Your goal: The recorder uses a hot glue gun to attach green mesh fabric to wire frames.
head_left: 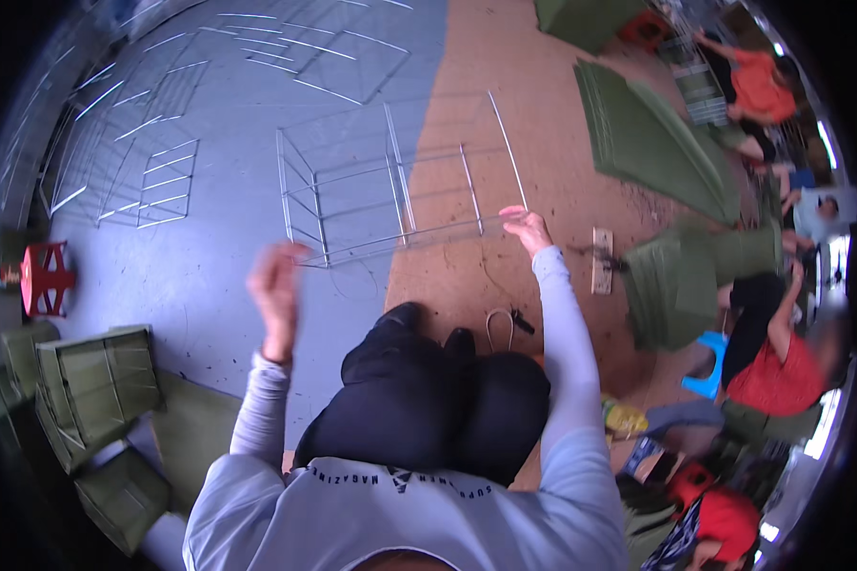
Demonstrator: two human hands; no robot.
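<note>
A box-shaped frame of thin metal rods point(508, 147) stands in front of me above the blue and brown floor. My right hand point(528, 231) has its fingers closed on the near right corner of this frame. At its near left corner is my left hand point(274, 293), raised and smeared by motion. Its fingertips reach toward the rod end there, but whether they grip it I cannot make out. Below the frame, near my feet, lies a pale cord loop point(490, 328) with a small black piece.
More metal frames point(169, 181) stand at the left. A red stool point(48, 279) and green fabric boxes point(100, 381) are nearer. On the right are green fabric sheets point(652, 143), a power strip point(602, 262), a blue stool point(705, 366) and several seated people.
</note>
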